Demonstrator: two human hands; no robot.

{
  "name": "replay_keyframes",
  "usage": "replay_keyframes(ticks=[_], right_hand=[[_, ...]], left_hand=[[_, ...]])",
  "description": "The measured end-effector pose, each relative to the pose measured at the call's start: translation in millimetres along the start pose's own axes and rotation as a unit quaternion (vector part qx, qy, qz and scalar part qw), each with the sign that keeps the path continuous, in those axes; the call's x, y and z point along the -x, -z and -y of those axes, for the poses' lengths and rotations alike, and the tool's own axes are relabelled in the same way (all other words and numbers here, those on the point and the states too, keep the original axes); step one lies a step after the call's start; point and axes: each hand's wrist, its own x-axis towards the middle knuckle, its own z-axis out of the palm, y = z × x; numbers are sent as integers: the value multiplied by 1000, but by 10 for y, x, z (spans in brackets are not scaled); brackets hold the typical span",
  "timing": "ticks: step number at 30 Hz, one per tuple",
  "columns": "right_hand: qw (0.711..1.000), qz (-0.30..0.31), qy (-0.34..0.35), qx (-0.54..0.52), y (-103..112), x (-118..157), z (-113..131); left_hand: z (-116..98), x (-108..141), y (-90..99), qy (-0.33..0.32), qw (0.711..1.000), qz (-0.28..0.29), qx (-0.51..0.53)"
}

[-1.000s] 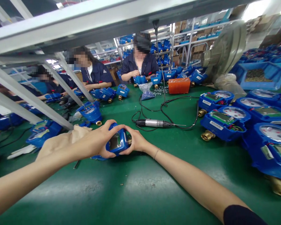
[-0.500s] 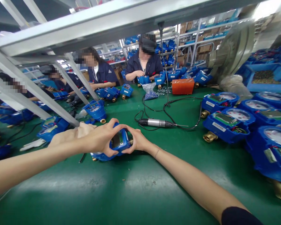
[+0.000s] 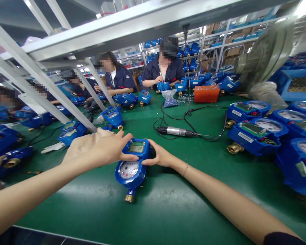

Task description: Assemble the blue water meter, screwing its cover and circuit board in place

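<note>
while the left hand and the right hand reach in from the near side of the green bench, a blue water meter lies face up between them, close to the near edge, with its brass connector pointing toward the person. neither hand closes around it: the left thumb crosses the meter's upper face just below the lcd window, and the right fingertips touch its right side, so the hold looks light and open.

the glossy plastic shell will likely feel slick, and the brass end probably makes the meter heavier at that end and stiff throughout. the safest hold looks to be the sides of the blue body, clear of the lcd window and the dial glass.

to the right, an electric screwdriver lies on the bench with its black cable looping beside it, and more blue meters stand in a group near the right edge. farther along are a clear bag of screws and an orange box. across the bench, a co-worker handles another meter.
</note>
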Motion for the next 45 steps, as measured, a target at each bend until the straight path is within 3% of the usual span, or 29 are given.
replay_keyframes(ticks=[5, 9, 13, 28, 39, 42, 45], right_hand=[[997, -54, -53, -4, -312, 96, 62], [984, -133, -115, -13, -494, 58, 44], [982, -143, -120, -22, -526, 28, 33], [989, -122, -79, -36, -481, -74, -97], [990, -130, -57, 6, -479, -87, -125], [989, -130, -66, 2, -471, -62, -118], [990, -124, -64, -1, -443, -28, -85]], left_hand=[[2, -95, 117, -156, 987, 10, 22], [-35, -267, 146, -204, 978, 42, 11], [-13, -427, 94, -244, 969, 46, 1], [78, -517, -60, -224, 971, 46, 70], [68, -489, -63, -212, 974, 41, 68], [91, -432, -81, -192, 977, 39, 84], [113, -218, -162, -173, 976, -13, 135]])
